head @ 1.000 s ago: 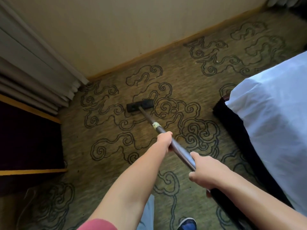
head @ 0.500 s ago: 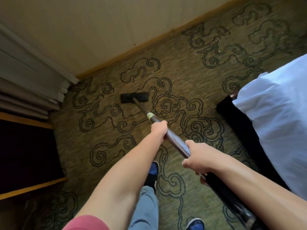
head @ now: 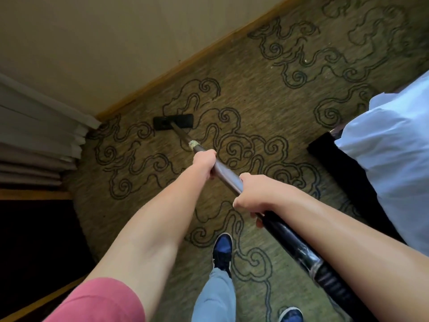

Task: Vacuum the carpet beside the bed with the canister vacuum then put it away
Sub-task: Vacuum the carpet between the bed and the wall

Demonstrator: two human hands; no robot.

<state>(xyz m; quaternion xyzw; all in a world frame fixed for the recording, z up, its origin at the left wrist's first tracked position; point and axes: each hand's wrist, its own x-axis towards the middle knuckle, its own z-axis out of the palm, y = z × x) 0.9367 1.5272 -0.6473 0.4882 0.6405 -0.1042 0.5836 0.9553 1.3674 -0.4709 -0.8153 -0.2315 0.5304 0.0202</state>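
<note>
Both hands clench the long dark metal vacuum wand point(head: 226, 178), left hand point(head: 204, 162) nearer the flat black floor nozzle point(head: 173, 122), which lies ahead-left of the right hand point(head: 253, 194), toward the wall.

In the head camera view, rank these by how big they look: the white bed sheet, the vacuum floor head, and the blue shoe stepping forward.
1. White bed sheet, by far the largest.
2 and 3. Vacuum floor head and blue shoe look alike; the shoe is nearer the camera, so I won't rank them.

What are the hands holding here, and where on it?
Both grip the vacuum wand: the left hand lower on the metal tube, the right hand higher, where the tube meets the black hose end.
</note>
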